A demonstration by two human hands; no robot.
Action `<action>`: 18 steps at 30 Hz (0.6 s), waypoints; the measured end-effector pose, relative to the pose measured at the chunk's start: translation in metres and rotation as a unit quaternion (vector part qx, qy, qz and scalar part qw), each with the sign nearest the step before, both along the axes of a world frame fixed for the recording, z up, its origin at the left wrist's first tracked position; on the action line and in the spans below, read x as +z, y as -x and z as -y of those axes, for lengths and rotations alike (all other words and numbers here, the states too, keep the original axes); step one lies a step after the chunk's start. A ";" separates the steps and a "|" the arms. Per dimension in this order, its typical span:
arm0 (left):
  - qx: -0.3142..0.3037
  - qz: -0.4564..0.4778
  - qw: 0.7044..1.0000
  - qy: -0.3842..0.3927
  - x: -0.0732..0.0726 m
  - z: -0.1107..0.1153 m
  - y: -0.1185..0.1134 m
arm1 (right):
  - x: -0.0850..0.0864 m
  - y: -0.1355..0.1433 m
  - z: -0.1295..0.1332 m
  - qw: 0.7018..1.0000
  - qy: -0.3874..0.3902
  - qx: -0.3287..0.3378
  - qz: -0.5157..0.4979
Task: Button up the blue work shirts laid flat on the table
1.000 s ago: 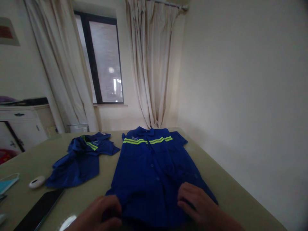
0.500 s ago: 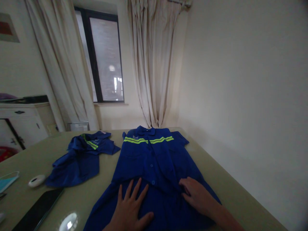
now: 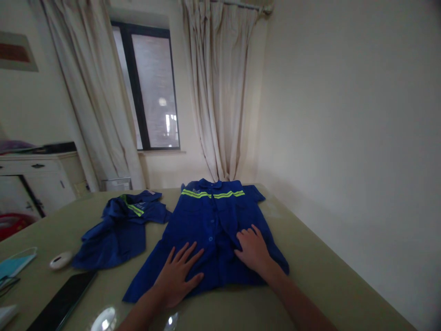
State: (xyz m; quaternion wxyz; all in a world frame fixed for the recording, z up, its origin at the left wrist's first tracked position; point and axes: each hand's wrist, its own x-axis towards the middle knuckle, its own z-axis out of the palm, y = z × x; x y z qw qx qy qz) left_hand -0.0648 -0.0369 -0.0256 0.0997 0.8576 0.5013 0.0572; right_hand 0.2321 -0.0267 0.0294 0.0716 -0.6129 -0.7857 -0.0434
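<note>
A blue work shirt [image 3: 193, 220] with yellow-green reflective stripes lies front up on the table, collar at the far end and hem toward me. My left hand [image 3: 177, 276] rests flat on its lower left part, fingers spread. On the lower right part lies my right hand [image 3: 253, 248], its fingers apart and slightly bent against the cloth. Neither hand grips anything that I can see. Left of the shirt is a second, crumpled blue shirt [image 3: 120, 239] with a similar stripe.
On the tabletop [image 3: 320, 280] at the left are a black phone [image 3: 64, 299], a white oval object [image 3: 61, 260] and a light blue face mask [image 3: 15, 265]. A wall [image 3: 344, 138] runs along the right side. Curtains [image 3: 220, 92] and a window [image 3: 155, 87] are behind the table.
Both hands and the blue shirt have shifted away from me, so the near hem now shows on the table. My right hand's fingers, bent together before, are now more spread.
</note>
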 end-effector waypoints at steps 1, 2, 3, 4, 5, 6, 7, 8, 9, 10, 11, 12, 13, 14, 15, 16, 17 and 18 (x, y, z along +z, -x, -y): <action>-0.004 0.001 1.000 -0.003 -0.001 0.005 0.003 | 0.007 -0.006 0.005 1.000 0.023 -0.005 0.010; -0.005 0.002 1.000 -0.004 -0.002 0.010 0.005 | 0.014 -0.014 0.010 0.999 0.047 -0.015 0.019; -0.006 0.004 1.000 -0.004 -0.001 0.015 0.007 | 0.021 -0.022 0.015 0.997 0.071 -0.030 0.030; -0.006 0.005 1.000 0.000 0.000 0.020 0.007 | 0.028 -0.029 0.019 0.994 0.090 -0.045 0.037; -0.006 0.008 1.000 0.004 0.001 0.023 0.007 | 0.034 -0.035 0.024 0.993 0.102 -0.053 0.030; -0.006 0.010 1.000 0.009 0.004 0.026 0.006 | 0.039 -0.038 0.027 0.993 0.105 -0.048 0.006; -0.005 0.013 1.000 0.012 0.007 0.029 0.004 | 0.042 -0.039 0.030 0.994 0.097 -0.030 -0.040; -0.001 0.014 1.000 0.012 0.011 0.031 0.000 | 0.044 -0.036 0.032 0.991 0.081 -0.003 -0.103; 0.005 0.016 1.000 0.008 0.016 0.031 -0.005 | 0.044 -0.030 0.034 0.983 0.064 0.028 -0.171; 0.014 0.018 1.000 0.001 0.020 0.032 -0.010 | 0.042 -0.022 0.035 0.969 0.054 0.060 -0.233; 0.023 0.020 1.000 -0.007 0.025 0.032 -0.017 | 0.039 -0.012 0.035 0.956 0.057 0.090 -0.274; 0.030 0.022 0.999 -0.015 0.028 0.031 -0.023 | 0.034 -0.002 0.034 0.947 0.074 0.114 -0.291; 0.032 0.026 0.999 -0.021 0.031 0.030 -0.030 | 0.030 0.007 0.032 0.943 0.100 0.132 -0.289; 0.031 0.029 0.999 -0.025 0.034 0.028 -0.037 | 0.024 0.015 0.029 0.941 0.131 0.144 -0.276; 0.029 0.032 0.999 -0.028 0.035 0.025 -0.043 | 0.019 0.021 0.025 0.941 0.158 0.149 -0.261; 0.029 0.034 0.999 -0.031 0.035 0.022 -0.048 | 0.014 0.024 0.020 0.940 0.175 0.148 -0.251; 0.032 0.033 0.998 -0.032 0.035 0.018 -0.052 | 0.010 0.025 0.015 0.939 0.187 0.146 -0.249; 0.040 0.031 0.998 -0.032 0.034 0.014 -0.056 | 0.006 0.025 0.011 0.935 0.201 0.149 -0.253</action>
